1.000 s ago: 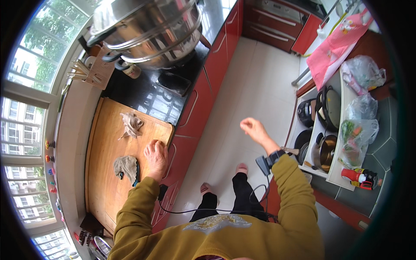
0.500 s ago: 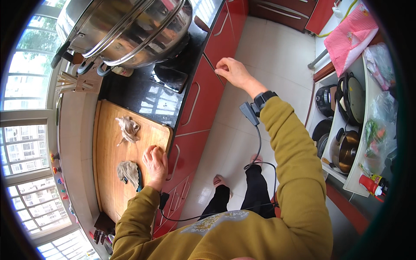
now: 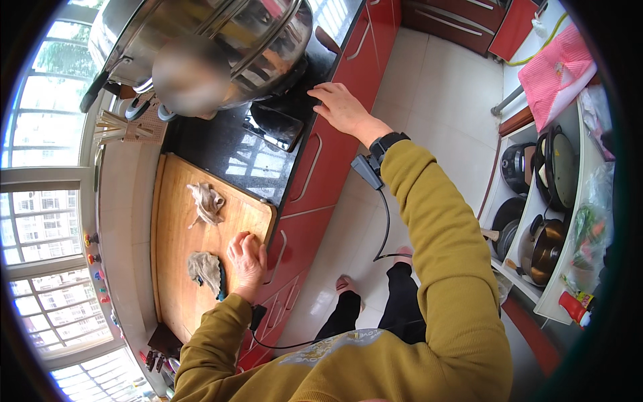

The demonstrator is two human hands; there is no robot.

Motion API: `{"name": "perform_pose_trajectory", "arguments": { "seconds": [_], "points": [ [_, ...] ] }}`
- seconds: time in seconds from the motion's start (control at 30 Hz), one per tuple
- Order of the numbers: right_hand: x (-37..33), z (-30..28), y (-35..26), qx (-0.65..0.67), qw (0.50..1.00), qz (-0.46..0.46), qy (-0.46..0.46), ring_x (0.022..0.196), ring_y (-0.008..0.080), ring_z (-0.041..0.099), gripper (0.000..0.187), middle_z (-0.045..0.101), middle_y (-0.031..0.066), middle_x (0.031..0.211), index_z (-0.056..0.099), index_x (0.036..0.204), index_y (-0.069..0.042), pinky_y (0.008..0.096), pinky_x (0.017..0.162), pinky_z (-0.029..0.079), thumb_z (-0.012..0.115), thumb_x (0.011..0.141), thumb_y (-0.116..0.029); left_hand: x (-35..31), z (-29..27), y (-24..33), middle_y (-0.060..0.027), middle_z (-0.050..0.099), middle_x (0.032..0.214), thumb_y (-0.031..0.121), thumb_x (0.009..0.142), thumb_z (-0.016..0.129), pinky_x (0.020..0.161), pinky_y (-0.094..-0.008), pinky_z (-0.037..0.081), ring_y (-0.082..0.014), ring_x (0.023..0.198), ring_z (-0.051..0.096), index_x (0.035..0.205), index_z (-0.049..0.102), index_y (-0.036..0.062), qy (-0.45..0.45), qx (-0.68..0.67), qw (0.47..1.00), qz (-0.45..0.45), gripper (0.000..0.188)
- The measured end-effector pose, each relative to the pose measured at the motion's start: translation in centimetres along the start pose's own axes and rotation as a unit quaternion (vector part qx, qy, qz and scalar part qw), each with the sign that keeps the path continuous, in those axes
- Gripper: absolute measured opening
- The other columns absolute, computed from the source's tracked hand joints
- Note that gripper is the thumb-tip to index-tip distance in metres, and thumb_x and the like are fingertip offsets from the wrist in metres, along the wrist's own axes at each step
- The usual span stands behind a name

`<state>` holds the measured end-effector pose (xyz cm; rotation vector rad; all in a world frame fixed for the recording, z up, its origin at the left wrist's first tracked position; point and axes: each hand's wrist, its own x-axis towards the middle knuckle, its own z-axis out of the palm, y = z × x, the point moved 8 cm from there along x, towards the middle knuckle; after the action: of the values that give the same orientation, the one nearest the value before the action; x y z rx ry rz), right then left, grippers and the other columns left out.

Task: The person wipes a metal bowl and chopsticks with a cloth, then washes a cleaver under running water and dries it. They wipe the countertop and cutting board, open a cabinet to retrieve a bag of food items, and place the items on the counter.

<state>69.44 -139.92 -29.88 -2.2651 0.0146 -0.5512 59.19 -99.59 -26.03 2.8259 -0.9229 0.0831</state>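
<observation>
Rests the left hand [image 3: 248, 264] near the 3 o'clock edge of the wooden board [image 3: 175, 238], with fingers loosely curled and without any visible grip. Stretches the right hand [image 3: 345, 112] out by the front edge of the black worktop [image 3: 231, 142], with fingers parted and slightly bent, closed on nothing; cannot tell whether touching the surface. At 9 o'clock from the left hand, has a grey-brown cloth [image 3: 205, 268] with a teal edge, rumpled and just apart from the fingers; at 11 o'clock, a paler crumpled cloth [image 3: 207, 202], also on the board. Judging by this, would count both cloths as set down, with nothing taken up so far in either hand. From the right hand, finds a glossy black object [image 3: 276, 125] between 8 and 9 o'clock and a large steel pot [image 3: 271, 57] at 10 o'clock, ungripped; farther off, at 4 o'clock, a brass-coloured pan [image 3: 544, 251] on a shelf
</observation>
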Motion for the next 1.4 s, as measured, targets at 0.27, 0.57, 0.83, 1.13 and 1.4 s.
{"name": "perform_pose_trajectory", "arguments": {
  "seconds": [0.27,0.57,0.83,1.13,1.4],
  "points": [
    [-0.5,0.2,-0.4,-0.111,0.993,-0.01,0.029,0.13,0.032,0.046,0.039,0.054,0.0072,0.138,0.061,0.131,-0.011,0.0425,0.103,0.047,0.064,0.092,-0.013,-0.1,0.0,0.1,-0.0198,0.047,0.131,0.009,0.09,0.064,0.104,-0.0504,0.037,-0.0422,0.119,0.045,0.126,0.05,0.0065,0.005,0.004,1.0,0.005,0.039],
    [-1.6,0.2,-0.5,-0.134,0.99,0.017,0.033,0.134,0.0316,0.044,0.041,0.05,0.002,0.147,0.059,0.135,-0.013,0.0447,0.103,0.046,0.061,0.093,-0.013,-0.1,0.0,0.0,-0.019,0.048,0.131,0.008,0.088,0.065,0.104,-0.0507,0.037,-0.0422,0.118,0.045,0.126,0.05,0.0065,-0.002,-0.006,1.0,-0.012,0.04],
    [-1.3,-0.1,-1.4,-0.146,0.989,-0.007,0.031,0.128,0.0352,0.048,0.043,0.05,0.0049,0.147,0.058,0.135,-0.012,0.0467,0.1,0.048,0.06,0.092,-0.012,-0.2,-0.5,-0.2,-0.0149,0.053,0.124,0.019,0.081,0.074,0.098,-0.0494,0.039,-0.0383,0.114,0.05,0.119,0.057,0.0089,0.056,0.004,0.998,0.013,0.043],
    [-2.4,-1.1,-2.2,-0.078,0.996,-0.033,0.015,0.128,0.0374,0.047,0.04,0.053,0.0137,0.139,0.059,0.128,-0.006,0.0446,0.105,0.045,0.064,0.089,-0.01,-0.2,-0.9,0.0,-0.0102,0.054,0.12,0.02,0.08,0.075,0.097,-0.0486,0.039,-0.0348,0.113,0.051,0.113,0.061,0.0113,0.07,-0.006,0.997,0.011,0.037],
    [-7.9,-3.6,-3.7,-0.072,0.996,0.056,0.017,0.108,0.0372,0.054,0.017,0.06,0.0139,0.111,0.061,0.105,-0.006,0.0457,0.093,0.047,0.067,0.089,-0.011,-0.3,-1.5,-0.1,-0.0102,0.055,0.12,0.021,0.081,0.073,0.096,-0.0479,0.039,-0.034,0.11,0.052,0.112,0.061,0.0118,0.096,-0.011,0.995,0.026,0.035]
  ]
}}
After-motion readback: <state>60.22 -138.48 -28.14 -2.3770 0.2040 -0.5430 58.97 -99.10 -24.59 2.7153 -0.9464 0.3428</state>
